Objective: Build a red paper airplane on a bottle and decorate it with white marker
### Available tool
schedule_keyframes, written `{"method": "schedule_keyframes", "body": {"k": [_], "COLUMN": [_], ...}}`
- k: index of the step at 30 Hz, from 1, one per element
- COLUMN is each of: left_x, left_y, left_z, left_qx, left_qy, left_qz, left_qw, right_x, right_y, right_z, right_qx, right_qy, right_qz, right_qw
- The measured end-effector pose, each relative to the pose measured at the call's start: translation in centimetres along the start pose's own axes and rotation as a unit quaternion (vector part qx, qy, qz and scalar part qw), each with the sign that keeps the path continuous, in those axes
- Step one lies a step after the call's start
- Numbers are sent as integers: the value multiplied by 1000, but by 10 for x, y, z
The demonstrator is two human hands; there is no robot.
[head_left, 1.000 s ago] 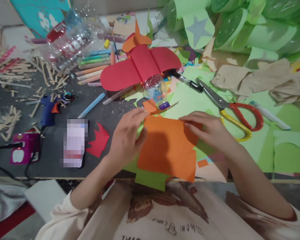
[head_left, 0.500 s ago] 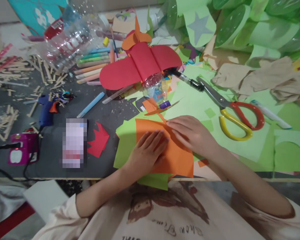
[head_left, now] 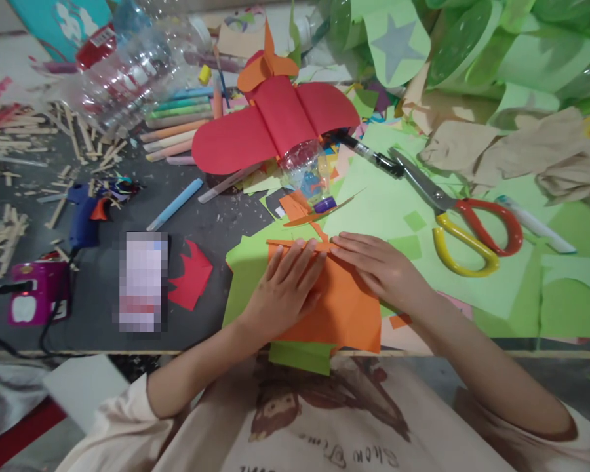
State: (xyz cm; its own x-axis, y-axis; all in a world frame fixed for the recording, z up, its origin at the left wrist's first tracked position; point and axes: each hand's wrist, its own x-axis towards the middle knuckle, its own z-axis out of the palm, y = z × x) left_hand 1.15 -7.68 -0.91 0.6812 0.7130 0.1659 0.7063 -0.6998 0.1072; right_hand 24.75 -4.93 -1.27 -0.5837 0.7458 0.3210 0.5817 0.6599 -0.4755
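A folded orange paper sheet [head_left: 347, 314] lies on green paper [head_left: 243, 278] at the table's near edge. My left hand [head_left: 285, 285] lies flat on the orange sheet, fingers stretched toward its folded top edge. My right hand [head_left: 378, 265] also presses flat on the sheet, its fingertips meeting the left hand's at the fold. Neither hand holds anything. Behind them stands a red paper plane [head_left: 275, 124] built around a clear plastic bottle [head_left: 307, 174].
Red-and-yellow scissors [head_left: 465, 219] and a black pen [head_left: 368, 154] lie on green sheets to the right. Chalk sticks [head_left: 177, 128], wooden sticks [head_left: 10, 233], a blue glue gun [head_left: 81, 213], a red paper scrap [head_left: 194, 275] and a crushed bottle [head_left: 122, 72] fill the left.
The orange sheet has been folded over. My left hand moved from its left edge onto it, and both hands slid up to press along the fold.
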Motion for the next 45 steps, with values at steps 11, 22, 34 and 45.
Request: {"method": "schedule_keyframes", "body": {"k": [11,22,34,45], "left_x": [-3,-5,-3,-3], "left_y": [3,3,3,5], "left_z": [2,6,-1,3], "left_qx": [4,-15,-19,-9], "left_qy": [-32,-35,-75,-28], "left_qz": [-13,-15,-26,-23], "left_qw": [999,999,997,999], "right_x": [0,-4,-3,-4], "right_y": [4,7,7,7], "right_z": [-8,-3,-5,-1], "right_qx": [-10,13,-2,11], "right_qy": [-46,-29,-46,-20], "right_qz": [-7,-8,-12,-2], "right_qw": [999,999,999,1000]}}
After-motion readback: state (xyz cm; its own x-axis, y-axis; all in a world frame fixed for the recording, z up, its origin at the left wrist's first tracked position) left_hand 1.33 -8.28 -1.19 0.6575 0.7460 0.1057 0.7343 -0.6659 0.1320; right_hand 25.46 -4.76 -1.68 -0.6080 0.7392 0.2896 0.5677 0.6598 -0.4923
